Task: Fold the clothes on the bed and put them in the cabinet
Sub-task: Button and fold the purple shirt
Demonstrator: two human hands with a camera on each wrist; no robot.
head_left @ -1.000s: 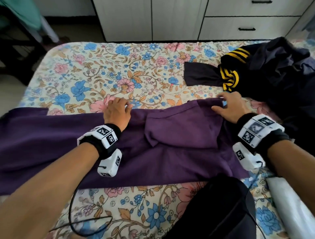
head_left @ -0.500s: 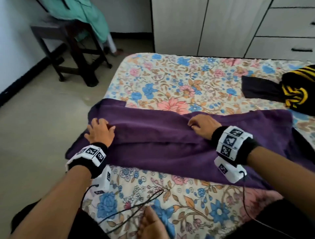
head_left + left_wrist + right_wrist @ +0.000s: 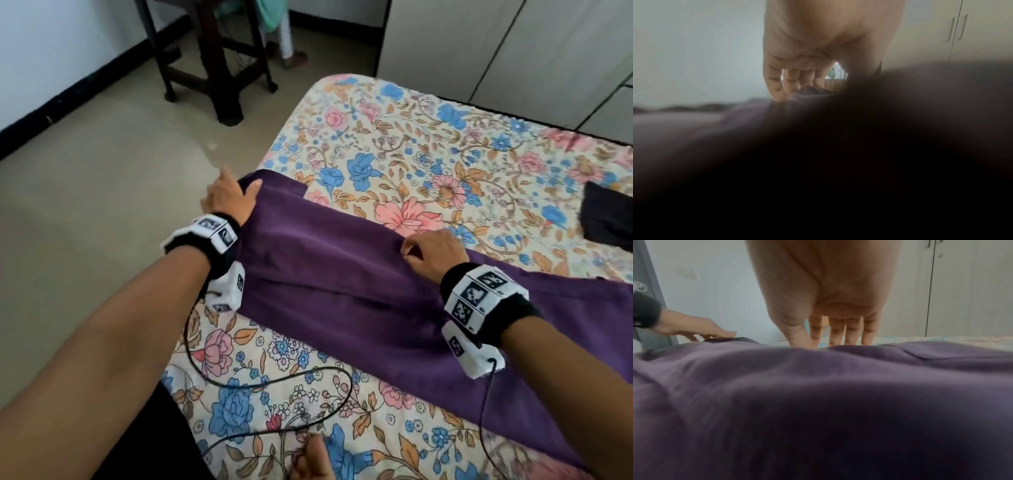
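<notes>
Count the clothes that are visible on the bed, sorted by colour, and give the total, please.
Purple: 1, the purple garment, spread across the bed, with the left hand and right hand on it.
Black: 1, the black garment, cut off at the right edge of the head view.
Total: 2

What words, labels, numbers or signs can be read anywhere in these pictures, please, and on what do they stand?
No readable words or numbers in any view.
Left wristband: black-and-white square code markers only, no letters.
Right wristband: the same kind of markers, no letters.
Grey door edge in the right wrist view: a pale round mark, too blurred to read.
</notes>
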